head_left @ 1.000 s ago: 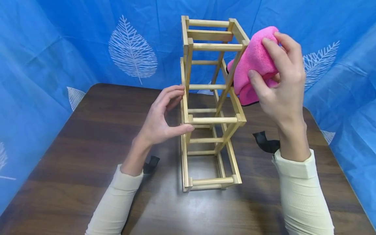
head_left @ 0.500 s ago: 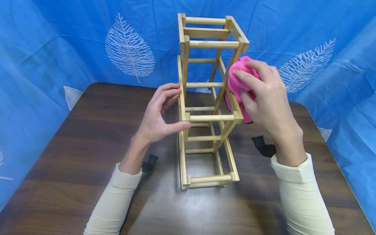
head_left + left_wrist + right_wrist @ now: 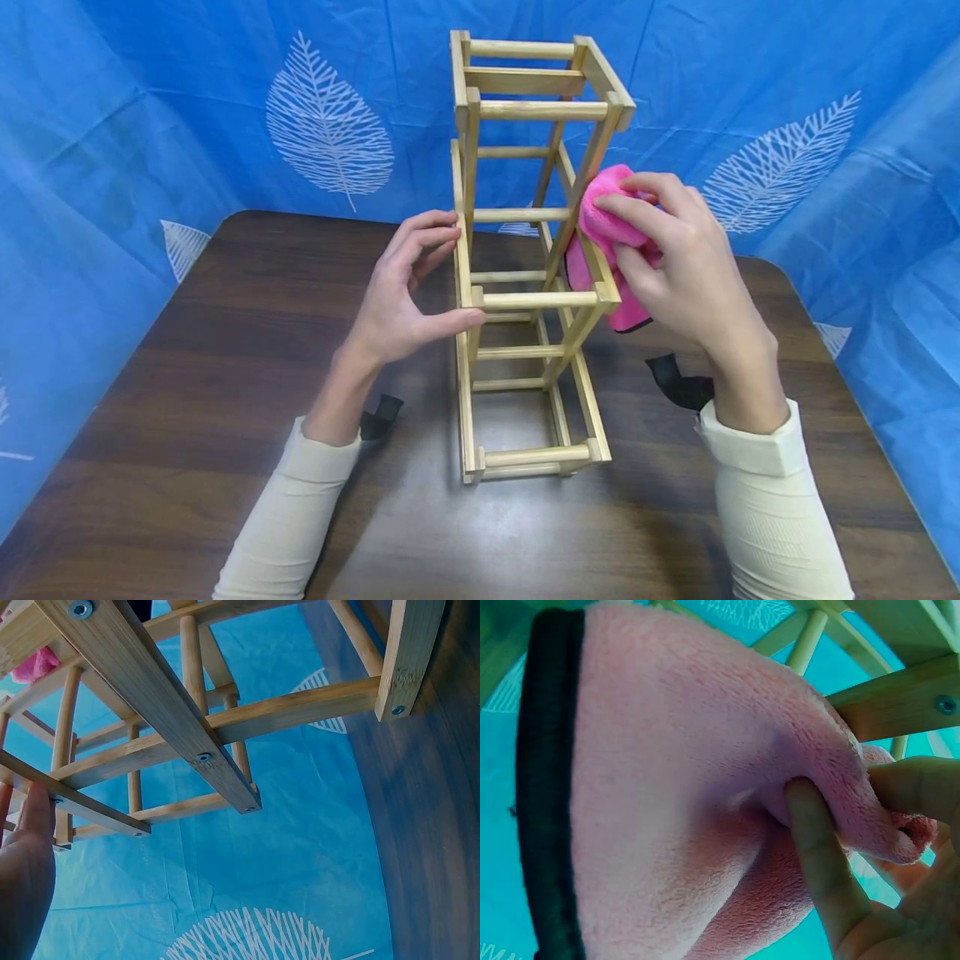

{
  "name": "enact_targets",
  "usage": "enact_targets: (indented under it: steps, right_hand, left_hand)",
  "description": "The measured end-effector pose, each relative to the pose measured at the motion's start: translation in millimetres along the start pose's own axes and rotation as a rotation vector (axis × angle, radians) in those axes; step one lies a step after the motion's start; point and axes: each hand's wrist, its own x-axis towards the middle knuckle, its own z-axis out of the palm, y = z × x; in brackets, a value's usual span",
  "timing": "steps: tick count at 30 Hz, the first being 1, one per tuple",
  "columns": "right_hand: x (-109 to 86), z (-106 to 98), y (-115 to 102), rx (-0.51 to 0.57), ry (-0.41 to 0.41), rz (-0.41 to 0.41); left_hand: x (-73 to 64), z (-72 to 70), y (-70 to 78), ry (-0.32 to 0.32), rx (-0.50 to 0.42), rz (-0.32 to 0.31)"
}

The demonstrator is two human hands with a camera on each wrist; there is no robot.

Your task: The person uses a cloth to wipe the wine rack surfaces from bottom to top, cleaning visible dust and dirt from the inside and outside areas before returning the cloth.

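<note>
A tall rack of pale wooden bars and dowels (image 3: 536,300) stands upright on the dark table. My left hand (image 3: 401,292) holds its left side at mid height, fingertips against the side rail and thumb across the front corner. In the left wrist view, fingers of that hand (image 3: 26,877) lie against a rail. My right hand (image 3: 678,258) pinches a bunched pink cloth (image 3: 600,218) against the rack's right side, around a slanted post and the middle side rail. The right wrist view shows the fluffy cloth (image 3: 660,735) with its black edging, folded between thumb and fingers.
The dark wood-grain table (image 3: 225,358) has rounded far corners. A blue curtain (image 3: 202,100) with white leaf prints hangs behind it and along both sides. Black straps (image 3: 678,383) hang by both wrists.
My right hand has brought the pink cloth down and left, from beside the upper post to the middle side rail. My left hand keeps its place on the rack.
</note>
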Motion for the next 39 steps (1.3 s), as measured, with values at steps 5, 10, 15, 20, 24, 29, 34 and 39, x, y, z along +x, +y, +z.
enact_targets:
  steps: [5,10,15,20,24,29,34,39]
  right_hand:
    - [-9.6,-5.1,-8.4,0.006,0.001,-0.001]
    - [-22.1,-10.8,-21.5,-0.004,0.033,-0.053]
    - [-36.4,-18.6,-33.4,0.021,0.067,-0.078]
    - [-49.1,-20.9,-40.1,0.127,0.135,-0.066]
    - [-56.7,-23.0,-39.3,0.215,0.092,0.003]
    - [-59.8,-27.2,-35.3,0.285,0.0,0.126]
    - [-62.5,-23.7,-19.7,0.283,0.022,0.182]
    - [-68.9,-13.5,0.8,0.375,0.047,0.215]
  left_hand:
    - [-1.0,2.5,-0.8,0.014,0.016,-0.004]
    - [-0.1,2.8,0.3,0.022,0.043,-0.006]
    - [-0.3,2.6,-0.2,0.021,0.044,-0.016]
    - [-0.3,2.2,-0.8,0.024,0.04,-0.015]
    - [-0.2,1.1,-1.2,0.018,0.036,-0.005]
    - [0.4,0.3,-0.7,0.003,0.025,0.008]
    - [0.3,0.4,-0.5,0.006,0.015,0.008]
    - [0.4,0.9,-0.5,0.005,0.014,-0.001]
